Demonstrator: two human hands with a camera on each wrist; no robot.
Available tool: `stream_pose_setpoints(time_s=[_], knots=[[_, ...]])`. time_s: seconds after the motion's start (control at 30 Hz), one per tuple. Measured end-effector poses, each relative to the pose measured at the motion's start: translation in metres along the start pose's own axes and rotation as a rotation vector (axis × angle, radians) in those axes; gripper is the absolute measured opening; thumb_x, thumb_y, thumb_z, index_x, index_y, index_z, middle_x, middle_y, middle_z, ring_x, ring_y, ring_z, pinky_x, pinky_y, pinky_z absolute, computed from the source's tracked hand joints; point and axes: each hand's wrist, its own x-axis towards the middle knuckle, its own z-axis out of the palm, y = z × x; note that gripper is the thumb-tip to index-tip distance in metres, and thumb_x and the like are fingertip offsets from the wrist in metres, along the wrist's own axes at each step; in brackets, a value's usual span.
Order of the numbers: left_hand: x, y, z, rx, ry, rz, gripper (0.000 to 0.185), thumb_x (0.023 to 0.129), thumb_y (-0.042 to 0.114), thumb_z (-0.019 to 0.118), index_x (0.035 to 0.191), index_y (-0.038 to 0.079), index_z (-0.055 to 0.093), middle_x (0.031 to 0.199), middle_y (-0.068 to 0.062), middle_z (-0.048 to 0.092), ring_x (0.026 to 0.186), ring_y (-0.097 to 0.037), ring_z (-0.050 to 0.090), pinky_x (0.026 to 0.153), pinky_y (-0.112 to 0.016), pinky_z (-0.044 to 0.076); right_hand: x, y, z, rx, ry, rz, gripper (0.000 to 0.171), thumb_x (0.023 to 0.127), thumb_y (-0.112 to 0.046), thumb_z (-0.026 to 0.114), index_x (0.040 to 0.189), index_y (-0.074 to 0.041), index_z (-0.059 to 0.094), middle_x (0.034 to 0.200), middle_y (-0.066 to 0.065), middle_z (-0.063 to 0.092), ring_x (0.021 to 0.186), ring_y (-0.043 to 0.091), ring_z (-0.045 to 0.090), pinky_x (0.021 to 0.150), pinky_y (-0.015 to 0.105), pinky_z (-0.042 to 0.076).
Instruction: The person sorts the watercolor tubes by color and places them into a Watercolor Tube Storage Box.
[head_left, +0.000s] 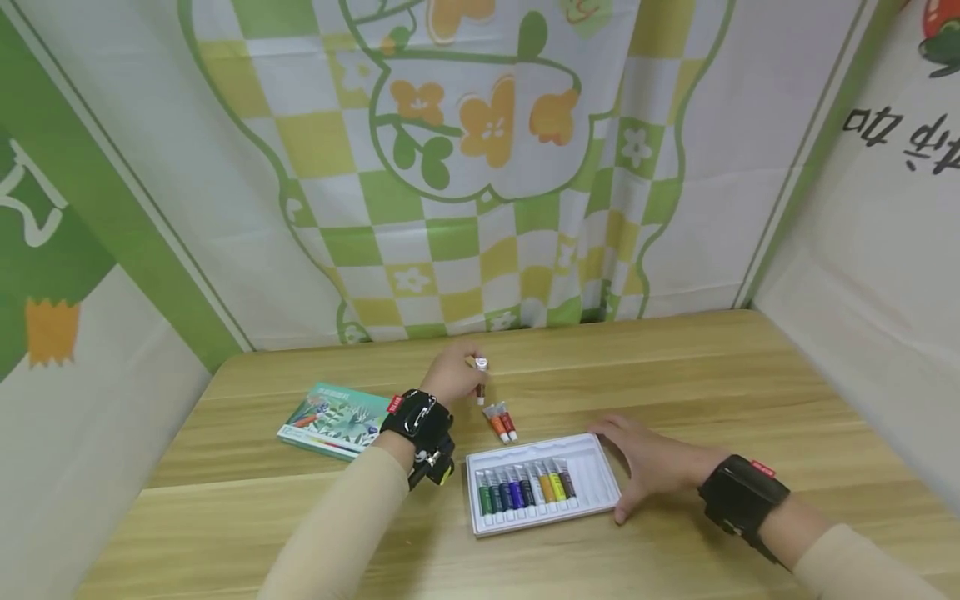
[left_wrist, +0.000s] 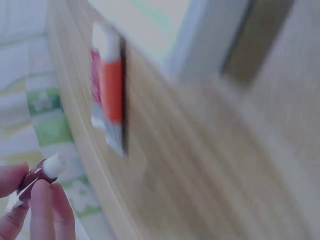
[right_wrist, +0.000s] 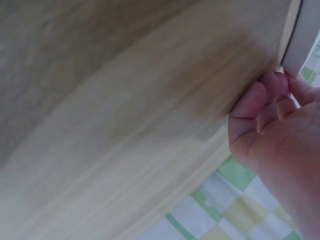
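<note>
My left hand (head_left: 456, 375) pinches a small dark red paint tube (head_left: 481, 385) with a white cap, lifted just above the wooden table; the left wrist view shows the tube (left_wrist: 37, 175) between my fingertips (left_wrist: 42, 200). Two more tubes, orange and red (head_left: 500, 422), lie on the table beside it, also seen blurred as the orange and red tubes (left_wrist: 107, 87). A white plastic tray (head_left: 592, 475) holds a row of several coloured tubes (head_left: 525, 487). My right hand (head_left: 645, 462) rests flat against the tray's right edge, fingers relaxed, touching the tray (right_wrist: 300, 45).
A green illustrated box lid (head_left: 335, 421) lies flat at the left of the wooden table (head_left: 712, 383). Patterned green and yellow cloth walls (head_left: 480, 167) enclose the table at the back and both sides.
</note>
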Motion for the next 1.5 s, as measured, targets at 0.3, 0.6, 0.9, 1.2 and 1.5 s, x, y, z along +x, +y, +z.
stream_pose_setpoints(time_s=[0.3,0.6,0.9,1.2,1.5], knots=[[-0.024,0.027,0.029,-0.249,-0.233,-0.061,0.016,0.089,-0.006,0.069,0.103,-0.008,0.060,0.088,-0.011,0.064,0.069,-0.016,0.063,0.073,-0.033,0.060,-0.001,0.001,-0.002,-0.002,0.005,0.011,0.119,0.060,-0.044,0.099,0.149,0.006,0.038,0.148,0.026,0.037,0.134,0.048,0.040,0.109,0.064,0.036],[-0.053,0.043,0.067,-0.370,-0.393,-0.138,0.027,0.088,-0.009,0.068,0.105,-0.001,0.049,0.086,-0.016,0.064,0.064,-0.015,0.063,0.066,-0.026,0.058,0.006,-0.001,0.001,0.000,-0.014,-0.007,0.115,0.062,-0.045,0.097,0.147,0.006,0.039,0.146,0.021,0.040,0.133,0.041,0.042,0.109,0.060,0.038],[-0.065,0.046,0.101,-0.168,-0.376,-0.058,0.036,0.084,-0.011,0.074,0.107,0.000,0.049,0.086,-0.012,0.057,0.060,-0.016,0.061,0.059,-0.028,0.058,0.003,0.002,-0.002,-0.007,-0.004,-0.023,0.112,0.064,-0.042,0.098,0.147,0.005,0.039,0.143,0.021,0.043,0.130,0.041,0.045,0.107,0.060,0.040],[-0.069,0.050,0.104,0.096,-0.382,0.058,0.032,0.082,-0.003,0.081,0.100,0.005,0.055,0.080,-0.006,0.059,0.062,-0.012,0.058,0.055,-0.023,0.045,0.001,0.001,-0.006,-0.025,0.023,-0.042,0.111,0.062,-0.044,0.098,0.145,0.006,0.041,0.143,0.023,0.043,0.130,0.042,0.045,0.107,0.060,0.040],[-0.070,0.050,0.106,0.370,-0.383,0.241,0.018,0.081,0.008,0.087,0.088,0.007,0.070,0.091,0.000,0.066,0.077,-0.010,0.053,0.071,-0.023,0.046,-0.003,0.002,-0.004,0.008,-0.007,-0.010,0.113,0.065,-0.045,0.096,0.148,0.004,0.038,0.147,0.023,0.038,0.133,0.042,0.040,0.109,0.061,0.038]])
